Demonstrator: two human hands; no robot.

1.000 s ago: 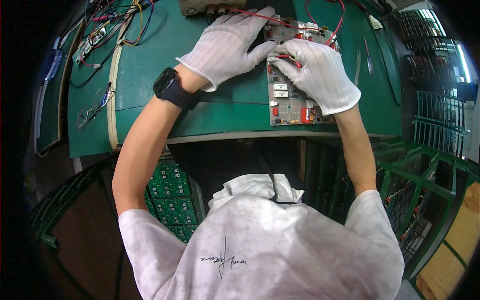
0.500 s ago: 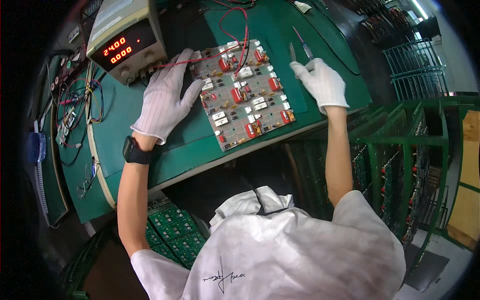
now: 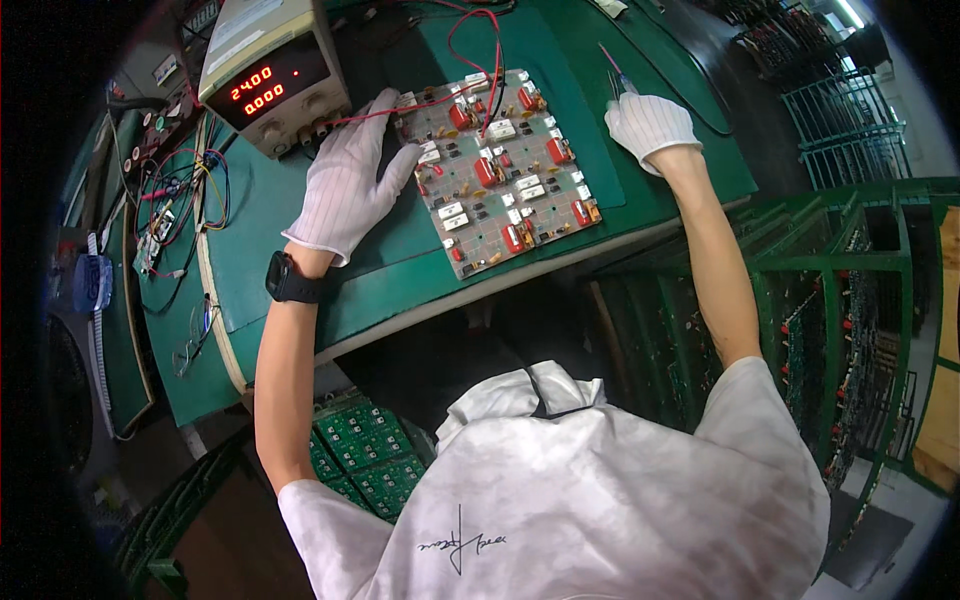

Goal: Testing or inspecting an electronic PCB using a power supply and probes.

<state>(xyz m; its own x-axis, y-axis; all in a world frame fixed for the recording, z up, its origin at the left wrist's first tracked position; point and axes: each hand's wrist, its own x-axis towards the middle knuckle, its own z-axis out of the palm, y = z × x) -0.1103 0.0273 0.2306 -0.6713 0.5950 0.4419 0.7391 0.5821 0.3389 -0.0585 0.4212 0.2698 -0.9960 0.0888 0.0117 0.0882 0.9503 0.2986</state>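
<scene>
A panel of circuit boards (image 3: 500, 185), set with red and white parts, lies on the green bench mat. My left hand (image 3: 345, 185), in a white striped glove, rests open at the panel's left edge, thumb reaching the board and fingers extended near the red lead. Right of the panel, my gloved right hand (image 3: 652, 128) is closed, fingers curled under. Just beyond its fingers show a screwdriver (image 3: 616, 68) and thin metal tips (image 3: 613, 86), likely tweezers. The hand covers their near ends, so which one it grips is unclear.
A power supply (image 3: 275, 75) with a lit red display stands beyond my left hand. Red and black leads (image 3: 492, 60) run over the panel. Tangled wires (image 3: 205, 180) lie at the left. Green racks of boards (image 3: 850, 330) stand at the right, and green boards (image 3: 370, 450) below the bench edge.
My right hand has curled its fingers and now covers more of the screwdriver and metal tips. My left hand stays by the panel. The whole view has shifted slightly.
</scene>
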